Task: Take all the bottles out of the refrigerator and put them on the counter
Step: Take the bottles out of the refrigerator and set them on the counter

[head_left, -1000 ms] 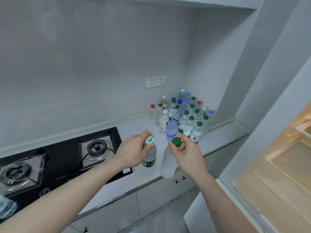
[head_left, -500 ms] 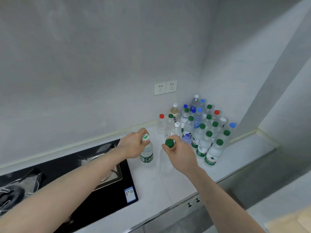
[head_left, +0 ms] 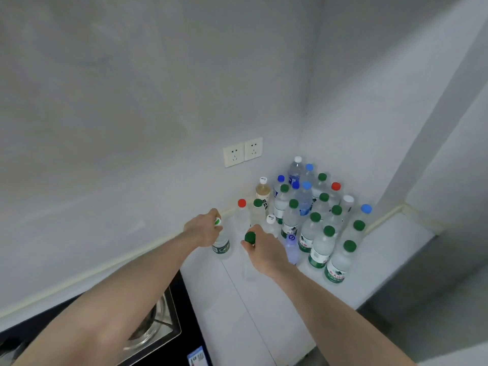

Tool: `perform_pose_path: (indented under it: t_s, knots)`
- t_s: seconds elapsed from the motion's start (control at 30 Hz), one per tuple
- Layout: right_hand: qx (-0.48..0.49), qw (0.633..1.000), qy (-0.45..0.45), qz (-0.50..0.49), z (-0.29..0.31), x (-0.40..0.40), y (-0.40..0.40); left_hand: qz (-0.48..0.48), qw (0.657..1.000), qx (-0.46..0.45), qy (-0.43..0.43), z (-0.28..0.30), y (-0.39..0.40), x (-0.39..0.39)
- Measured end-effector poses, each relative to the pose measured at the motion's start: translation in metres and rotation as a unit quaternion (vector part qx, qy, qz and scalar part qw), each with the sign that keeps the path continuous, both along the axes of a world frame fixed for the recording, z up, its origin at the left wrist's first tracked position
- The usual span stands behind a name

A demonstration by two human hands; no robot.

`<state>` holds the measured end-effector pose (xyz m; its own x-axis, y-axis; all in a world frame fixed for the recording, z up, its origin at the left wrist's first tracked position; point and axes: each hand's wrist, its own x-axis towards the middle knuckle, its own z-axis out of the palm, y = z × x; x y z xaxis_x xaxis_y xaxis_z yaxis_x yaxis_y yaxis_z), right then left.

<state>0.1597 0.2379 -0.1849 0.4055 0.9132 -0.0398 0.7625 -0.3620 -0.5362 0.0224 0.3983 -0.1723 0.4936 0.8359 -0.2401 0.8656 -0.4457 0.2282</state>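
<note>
My left hand [head_left: 203, 229] grips a white-capped bottle [head_left: 221, 244] by its neck | my right hand [head_left: 261, 250] grips a green-capped bottle [head_left: 249, 260] | both beside the bottle cluster [head_left: 317, 220] on the bench [head_left: 264, 313].

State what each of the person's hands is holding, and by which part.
The left hand grips a clear plastic bottle with a white-and-green cap at its neck. The right hand grips a clear plastic bottle with a dark green cap around its top.
</note>
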Motion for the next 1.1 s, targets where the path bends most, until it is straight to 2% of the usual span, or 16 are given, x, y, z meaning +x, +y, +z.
perform_pose_path:
  t_s: [0.5,0.9,1.1]
  knots:
    - [-0.053,0.996,0.039,-0.055,-0.039,0.008,0.087,0.000,0.999,-0.034,0.025,-0.038,0.084,0.052]
    - [-0.069,0.994,0.053,-0.066,-0.053,0.000,0.117,-0.058,0.997,-0.040,0.039,-0.034,0.107,0.057]
    - [-0.071,0.994,0.044,-0.070,-0.049,-0.005,0.119,-0.074,0.995,-0.015,0.059,-0.028,0.104,0.047]
